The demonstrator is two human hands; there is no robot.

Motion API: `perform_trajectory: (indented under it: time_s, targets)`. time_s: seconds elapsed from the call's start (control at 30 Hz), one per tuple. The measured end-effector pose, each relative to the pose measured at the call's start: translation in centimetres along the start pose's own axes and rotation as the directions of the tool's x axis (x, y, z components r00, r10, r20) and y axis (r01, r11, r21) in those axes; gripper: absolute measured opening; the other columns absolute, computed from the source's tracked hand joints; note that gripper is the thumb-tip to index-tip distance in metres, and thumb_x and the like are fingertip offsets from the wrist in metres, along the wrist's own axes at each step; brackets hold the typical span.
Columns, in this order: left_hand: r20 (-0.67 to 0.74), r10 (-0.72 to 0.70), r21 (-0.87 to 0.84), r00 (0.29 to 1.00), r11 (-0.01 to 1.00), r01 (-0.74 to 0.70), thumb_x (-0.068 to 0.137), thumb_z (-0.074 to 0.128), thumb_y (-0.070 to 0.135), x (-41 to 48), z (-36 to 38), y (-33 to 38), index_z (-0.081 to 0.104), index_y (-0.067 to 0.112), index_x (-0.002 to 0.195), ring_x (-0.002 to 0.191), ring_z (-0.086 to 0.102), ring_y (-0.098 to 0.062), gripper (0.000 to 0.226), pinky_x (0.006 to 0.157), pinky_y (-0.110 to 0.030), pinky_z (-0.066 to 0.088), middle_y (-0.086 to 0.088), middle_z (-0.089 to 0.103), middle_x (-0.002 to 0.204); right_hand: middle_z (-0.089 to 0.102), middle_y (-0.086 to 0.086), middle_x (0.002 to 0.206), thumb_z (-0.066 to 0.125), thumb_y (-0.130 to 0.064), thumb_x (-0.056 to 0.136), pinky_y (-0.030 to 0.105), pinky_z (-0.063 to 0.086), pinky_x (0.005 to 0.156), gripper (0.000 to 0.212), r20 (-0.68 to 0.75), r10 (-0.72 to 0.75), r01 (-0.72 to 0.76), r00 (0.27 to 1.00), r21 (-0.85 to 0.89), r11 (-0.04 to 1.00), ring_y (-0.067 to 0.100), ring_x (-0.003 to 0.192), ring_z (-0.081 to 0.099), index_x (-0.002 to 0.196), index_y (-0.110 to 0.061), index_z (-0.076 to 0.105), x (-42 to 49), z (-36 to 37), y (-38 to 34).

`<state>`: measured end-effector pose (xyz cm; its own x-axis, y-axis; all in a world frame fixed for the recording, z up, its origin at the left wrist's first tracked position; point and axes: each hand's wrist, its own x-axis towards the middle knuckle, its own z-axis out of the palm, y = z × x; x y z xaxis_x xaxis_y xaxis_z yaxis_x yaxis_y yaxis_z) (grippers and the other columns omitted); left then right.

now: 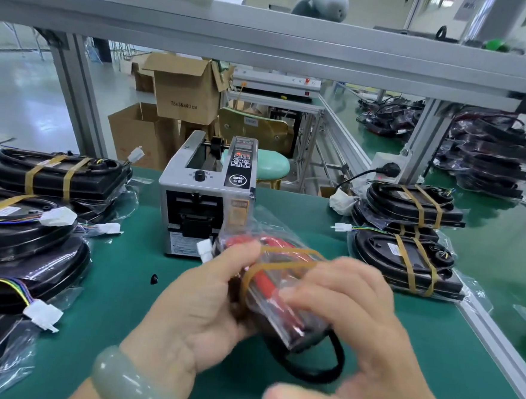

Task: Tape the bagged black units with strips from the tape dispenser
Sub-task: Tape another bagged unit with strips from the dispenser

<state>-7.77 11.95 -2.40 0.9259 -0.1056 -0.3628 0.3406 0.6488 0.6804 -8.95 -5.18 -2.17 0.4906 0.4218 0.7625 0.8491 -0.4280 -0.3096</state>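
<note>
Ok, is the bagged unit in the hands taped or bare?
Taped: two tan tape strips wrap the bagged unit, which the left hand grips while the right hand touches it.

Tape dispenser (pixel 204 195) on table (pixel 126 267); left stack (pixel 55 174), right stack (pixel 408 237) flanking; bagged unit (pixel 281 281) before it.
</note>
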Motion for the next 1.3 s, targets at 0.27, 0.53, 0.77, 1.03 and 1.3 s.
perform_trajectory:
  time_s: [0.27, 0.53, 0.77, 1.03, 1.3]
  targets:
    - [-0.022, 0.431, 0.003, 0.902, 0.902, -0.431, 0.050, 0.072, 0.002, -0.8, -3.0, 0.4, 0.063, 0.006, 0.106, 0.082, 0.071, -0.032, 0.057, 0.068, -0.050, 0.058, -0.014, 0.073, 0.090, 0.064, -0.014, 0.091, 0.062, -0.059, 0.063, 0.016, 0.045, 0.069, 0.044, -0.362, 0.641, -0.511, 0.677, 0.396, 0.763, 0.000, 0.072, 0.057, 0.105, -0.045, 0.060, -0.5, -0.7, 1.2]
    - [0.084, 0.452, -0.018, 0.888, 0.892, -0.452, 0.052, 0.069, 0.010, -2.0, -2.3, 0.8, 0.058, 0.009, 0.125, 0.104, 0.063, -0.044, 0.074, 0.084, -0.062, 0.051, -0.022, 0.067, 0.114, 0.063, 0.003, 0.063, 0.069, -0.016, 0.061, 0.015, 0.045, 0.044, 0.020, 0.295, 0.858, -0.482, 0.421, 0.874, -0.064, 0.007, 0.048, 0.053, 0.080, -0.015, 0.062, -0.6, 0.8, 2.1]
    - [0.043, 0.439, -0.018, 0.897, 0.898, -0.439, 0.064, 0.058, 0.005, -1.8, -1.5, 0.2, 0.057, 0.009, 0.124, 0.107, 0.059, -0.050, 0.060, 0.085, -0.068, 0.047, -0.027, 0.063, 0.116, 0.071, 0.011, 0.110, 0.088, -0.052, 0.053, 0.046, 0.052, 0.080, 0.074, 0.351, 0.835, -0.436, 0.424, 0.887, -0.152, 0.024, 0.099, 0.069, 0.115, -0.019, 0.062, -0.7, 1.1, 2.6]
    - [-0.122, 0.412, 0.037, 0.903, 0.911, -0.411, 0.088, 0.057, 0.044, -0.5, -1.7, 1.6, 0.068, 0.014, 0.105, 0.095, 0.069, -0.026, 0.036, 0.078, -0.049, 0.057, -0.012, 0.072, 0.104, 0.066, 0.029, 0.109, 0.073, -0.010, 0.057, 0.046, 0.058, 0.075, 0.061, 0.405, 0.703, -0.466, 0.585, 0.877, -0.118, 0.039, 0.094, 0.067, 0.115, 0.002, 0.059, -0.8, 2.1, 2.4]
    - [-0.469, 0.450, 0.111, 0.760, 0.884, -0.454, 0.092, 0.051, 0.023, -0.2, -3.6, 5.4, 0.059, 0.019, 0.081, 0.077, 0.066, -0.020, 0.014, 0.063, -0.031, 0.048, 0.000, 0.066, 0.078, 0.066, 0.028, 0.110, 0.075, -0.001, 0.065, 0.043, 0.058, 0.075, 0.053, 0.400, 0.685, -0.508, 0.609, 0.860, -0.050, 0.040, 0.097, 0.067, 0.116, 0.001, 0.061, -1.0, 0.5, 3.0]
